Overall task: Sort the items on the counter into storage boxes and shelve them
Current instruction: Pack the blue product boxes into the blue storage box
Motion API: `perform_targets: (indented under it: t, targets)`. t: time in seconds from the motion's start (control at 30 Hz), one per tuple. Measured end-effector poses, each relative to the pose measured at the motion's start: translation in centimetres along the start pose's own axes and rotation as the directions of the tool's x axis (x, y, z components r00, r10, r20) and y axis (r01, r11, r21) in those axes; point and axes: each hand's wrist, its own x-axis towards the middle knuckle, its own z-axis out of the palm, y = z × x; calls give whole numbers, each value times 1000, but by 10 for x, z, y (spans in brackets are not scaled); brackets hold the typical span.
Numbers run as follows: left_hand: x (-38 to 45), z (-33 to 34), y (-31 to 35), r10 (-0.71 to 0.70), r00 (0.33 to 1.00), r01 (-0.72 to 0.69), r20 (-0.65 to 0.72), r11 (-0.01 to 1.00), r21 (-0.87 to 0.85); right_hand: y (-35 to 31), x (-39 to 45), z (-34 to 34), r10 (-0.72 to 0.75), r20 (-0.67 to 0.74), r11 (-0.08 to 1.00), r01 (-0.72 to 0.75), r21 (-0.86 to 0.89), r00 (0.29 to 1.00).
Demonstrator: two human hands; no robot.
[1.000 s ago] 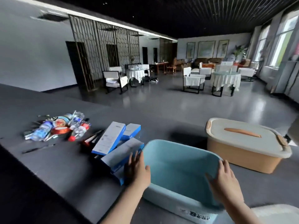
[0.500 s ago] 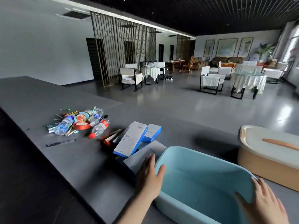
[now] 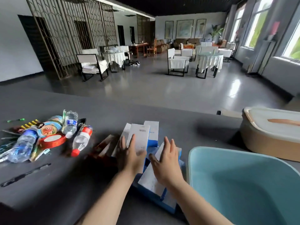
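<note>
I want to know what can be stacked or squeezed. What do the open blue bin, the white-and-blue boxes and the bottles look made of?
Blue bin: probably moulded plastic, smooth matte walls, rounded rim.
White-and-blue boxes: likely printed cardboard, with sharp folded edges and a barcode.
Bottles: clear thin plastic, see-through with screw caps.

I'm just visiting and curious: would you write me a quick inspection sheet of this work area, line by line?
Surface: dark grey counter, matte.
Job's things: white-and-blue boxes piled at centre; open blue bin at right, nothing seen inside; lidded tan box behind it.
Clutter: water bottles, red tape roll and small packets heaped at left; dark pen lying apart.
Hands: left hand and right hand, fingers spread, over the boxes; contact unclear.
Cables: nothing seen.
Surroundings: lounge with white chairs, draped round tables, windows at right.
</note>
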Motion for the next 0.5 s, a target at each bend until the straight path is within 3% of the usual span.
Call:
perform_targets:
  t: [0.17,0.37,0.5]
  targets:
    - [9,14,-14,106,992,-114,64,982,149,17,14,46,309,-64,945,-314,-88,949]
    - [16,18,-27,131,987,-123,-96,989,84,31,17,56,400,-65,900,-406,-157,914]
    - [18,13,-25,110,991,-109,-78,994,19,25,17,43,438,-6,895,-437,-90,899]
